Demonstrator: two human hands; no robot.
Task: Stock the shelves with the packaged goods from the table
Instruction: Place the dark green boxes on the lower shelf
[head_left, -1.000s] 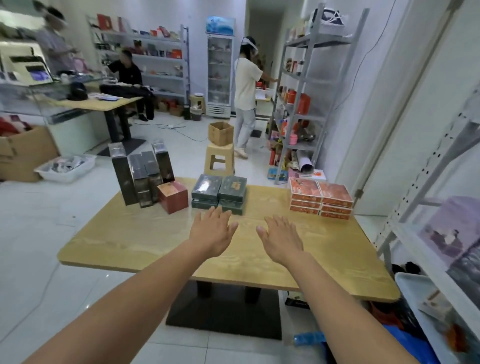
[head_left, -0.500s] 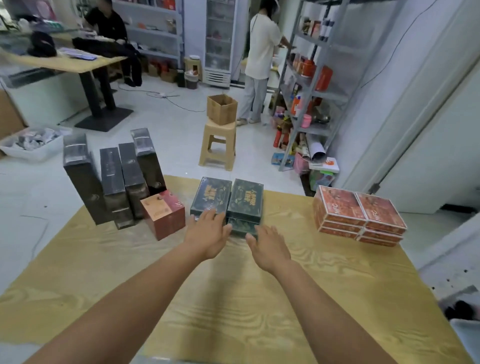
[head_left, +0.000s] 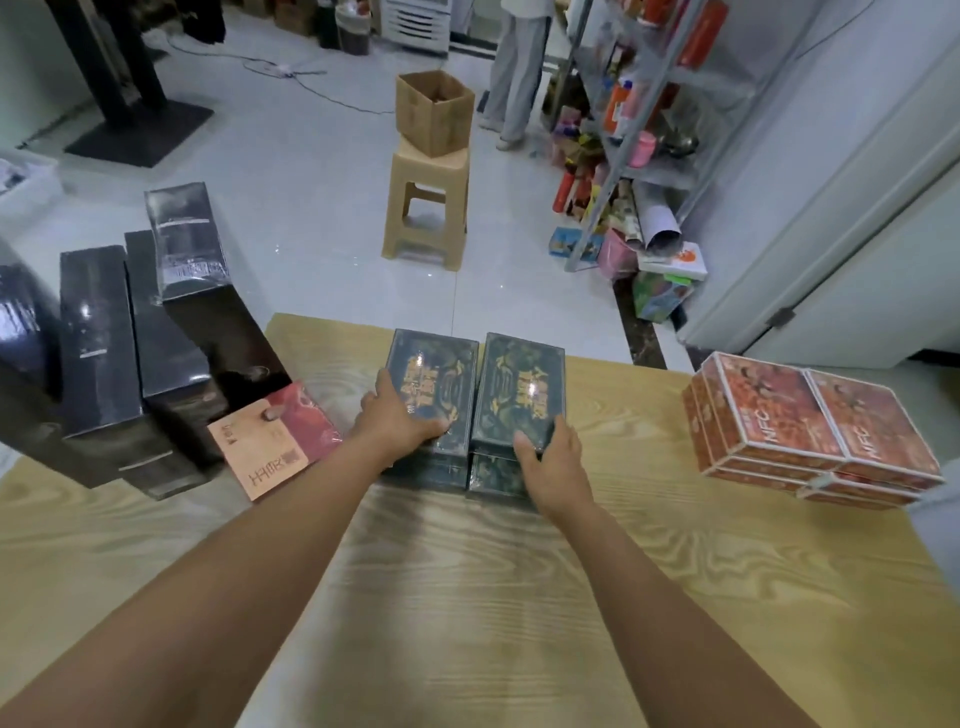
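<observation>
Working at the far middle of the pale wood-grain bench (head_left: 467, 597), on two side-by-side stacks of flat, dark green, film-wrapped cartons with gold lettering, each stack two high. Clamping the grip of the left hand (head_left: 400, 421) on the near left corner of the left top green carton (head_left: 436, 379), thumb lying up the left side, fingers curling over the near edge. Clamping the grip of the right hand (head_left: 550, 457) on the near right corner of the right top green carton (head_left: 519, 395), thumb pressing the near end. Lying with long axes running near to far, both cartons extending away from the grips; lifting by the near ends probably calling for support of the far overhang. Matching each hand to its own stack: left nearer the left carton, right nearer the right. Sitting beneath, on the bench: the lower green cartons (head_left: 431, 470). Standing untouched elsewhere: tall black glossy boxes (head_left: 104, 338) and a red and pink square box (head_left: 275, 441) to the left, a block of orange printed cartons (head_left: 810, 431) to the right. Waiting beyond the bench at far right: a grey metal shelving unit (head_left: 660, 169).
</observation>
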